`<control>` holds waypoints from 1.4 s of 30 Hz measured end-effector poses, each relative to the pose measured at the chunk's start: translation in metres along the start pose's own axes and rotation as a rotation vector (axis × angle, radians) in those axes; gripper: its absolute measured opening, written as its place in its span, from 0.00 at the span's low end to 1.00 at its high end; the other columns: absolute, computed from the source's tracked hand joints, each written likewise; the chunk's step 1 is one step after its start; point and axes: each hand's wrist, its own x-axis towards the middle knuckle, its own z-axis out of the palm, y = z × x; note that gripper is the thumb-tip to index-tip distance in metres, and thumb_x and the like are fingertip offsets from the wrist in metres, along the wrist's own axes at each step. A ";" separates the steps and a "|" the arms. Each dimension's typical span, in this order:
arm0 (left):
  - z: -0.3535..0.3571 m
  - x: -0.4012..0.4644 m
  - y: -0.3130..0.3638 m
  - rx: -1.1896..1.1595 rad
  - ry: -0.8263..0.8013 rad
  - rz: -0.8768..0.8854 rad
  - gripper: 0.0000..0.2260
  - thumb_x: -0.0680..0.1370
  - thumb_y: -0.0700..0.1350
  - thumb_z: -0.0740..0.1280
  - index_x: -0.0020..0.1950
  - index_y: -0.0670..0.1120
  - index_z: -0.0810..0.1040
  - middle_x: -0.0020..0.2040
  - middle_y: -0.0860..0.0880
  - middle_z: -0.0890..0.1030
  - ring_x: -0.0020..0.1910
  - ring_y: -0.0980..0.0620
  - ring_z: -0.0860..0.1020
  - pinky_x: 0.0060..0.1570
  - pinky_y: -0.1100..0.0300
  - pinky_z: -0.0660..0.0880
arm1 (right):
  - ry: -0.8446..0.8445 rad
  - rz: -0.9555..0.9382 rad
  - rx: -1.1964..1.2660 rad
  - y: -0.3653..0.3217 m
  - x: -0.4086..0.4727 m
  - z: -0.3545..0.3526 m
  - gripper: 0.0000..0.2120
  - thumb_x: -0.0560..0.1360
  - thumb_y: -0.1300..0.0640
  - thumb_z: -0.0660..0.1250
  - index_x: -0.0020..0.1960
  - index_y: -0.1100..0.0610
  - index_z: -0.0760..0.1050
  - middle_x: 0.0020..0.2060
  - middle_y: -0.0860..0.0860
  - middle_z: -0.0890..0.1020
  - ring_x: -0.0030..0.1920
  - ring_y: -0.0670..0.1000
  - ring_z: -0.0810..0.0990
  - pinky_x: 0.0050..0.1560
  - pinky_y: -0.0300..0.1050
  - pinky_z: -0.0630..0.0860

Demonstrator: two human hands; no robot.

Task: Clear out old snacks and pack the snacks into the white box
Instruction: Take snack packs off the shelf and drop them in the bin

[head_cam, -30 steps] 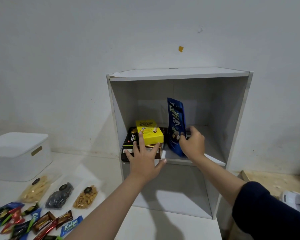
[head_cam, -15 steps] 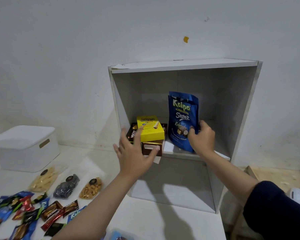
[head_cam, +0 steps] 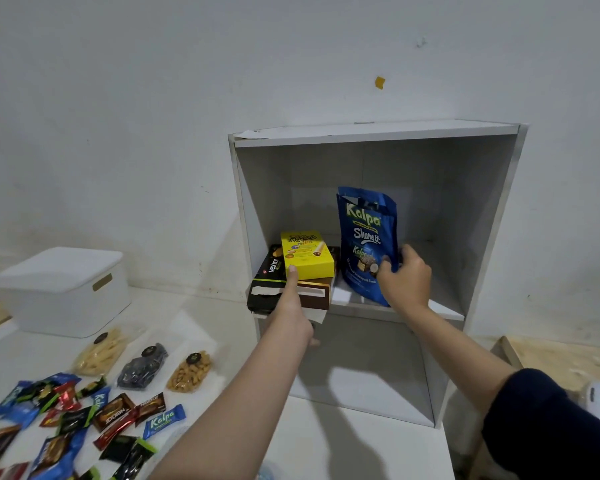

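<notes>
Blue foil catches the eye first: the Kalpa pouch (head_cam: 366,244) stands upright on the shelf unit's (head_cam: 492,216) middle board, right hand (head_cam: 404,280) pinching its lower right edge, probably to lift it out. The left hand (head_cam: 291,306) grips the stack of snack boxes (head_cam: 297,271) at the board's front left corner, thumb on the yellow top box, fingers underneath, hidden. Lidded, the white box (head_cam: 59,289) waits at the table's far left edge, contents unseen.
</notes>
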 end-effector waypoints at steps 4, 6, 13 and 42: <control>0.010 0.002 -0.003 -0.062 0.008 -0.001 0.43 0.58 0.66 0.76 0.67 0.47 0.69 0.63 0.44 0.77 0.63 0.37 0.73 0.65 0.31 0.60 | -0.002 -0.012 -0.021 -0.002 -0.003 -0.001 0.01 0.74 0.60 0.63 0.44 0.57 0.71 0.38 0.50 0.78 0.36 0.51 0.75 0.29 0.37 0.66; 0.015 0.003 -0.004 -0.078 -0.007 0.016 0.41 0.60 0.64 0.77 0.66 0.47 0.70 0.62 0.44 0.78 0.61 0.39 0.75 0.63 0.34 0.64 | -0.003 -0.015 -0.032 -0.002 -0.003 -0.001 0.02 0.74 0.60 0.63 0.43 0.57 0.71 0.38 0.50 0.78 0.36 0.52 0.75 0.29 0.37 0.66; 0.017 0.011 -0.008 -0.135 0.044 0.063 0.22 0.67 0.46 0.78 0.56 0.44 0.75 0.54 0.43 0.81 0.40 0.45 0.77 0.41 0.48 0.77 | -0.015 -0.023 -0.040 -0.004 -0.006 -0.003 0.02 0.75 0.60 0.63 0.46 0.59 0.72 0.40 0.50 0.78 0.37 0.51 0.75 0.28 0.34 0.64; 0.004 0.028 -0.012 -0.042 0.337 0.344 0.23 0.72 0.58 0.70 0.60 0.45 0.72 0.57 0.44 0.79 0.43 0.44 0.74 0.47 0.51 0.78 | 0.010 -0.018 -0.031 -0.007 -0.015 -0.009 0.03 0.75 0.60 0.63 0.47 0.59 0.74 0.39 0.50 0.79 0.36 0.51 0.75 0.29 0.35 0.65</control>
